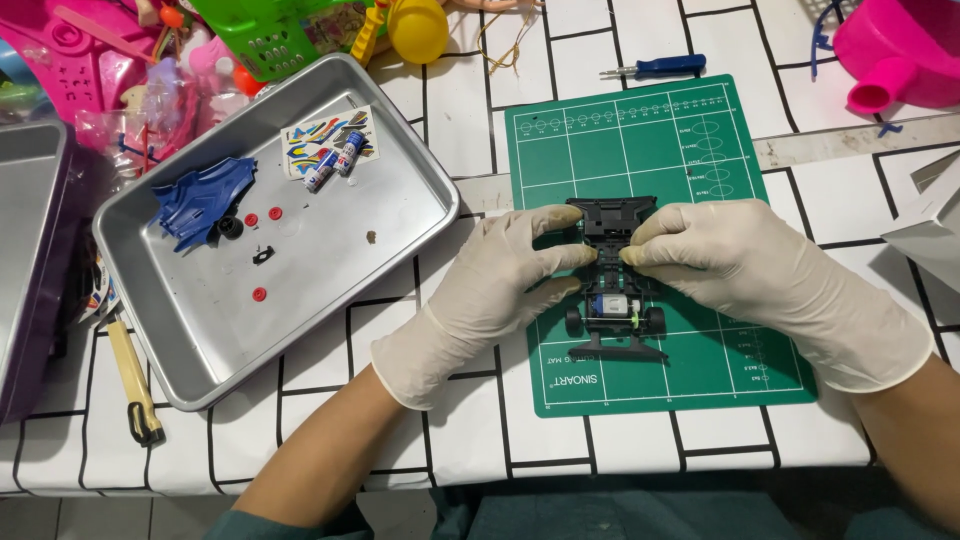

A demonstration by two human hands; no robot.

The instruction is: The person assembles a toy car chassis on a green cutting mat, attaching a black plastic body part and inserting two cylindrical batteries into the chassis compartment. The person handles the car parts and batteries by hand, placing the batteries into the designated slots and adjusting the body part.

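A black toy car chassis (612, 280) with a small white motor and black wheels lies on a green cutting mat (700, 160). Both hands wear pale gloves. My left hand (505, 275) pinches the chassis from the left side at its middle. My right hand (735, 260) grips it from the right, fingertips meeting the left ones over the chassis. The middle of the chassis is hidden under my fingers.
A metal tray (330, 300) at left holds a blue car body shell (200, 200), two small batteries (335, 160), a sticker sheet, red discs and small black parts. A blue-handled screwdriver (660, 67) lies beyond the mat. Colourful toys crowd the back; a pink container (900, 50) stands at the far right.
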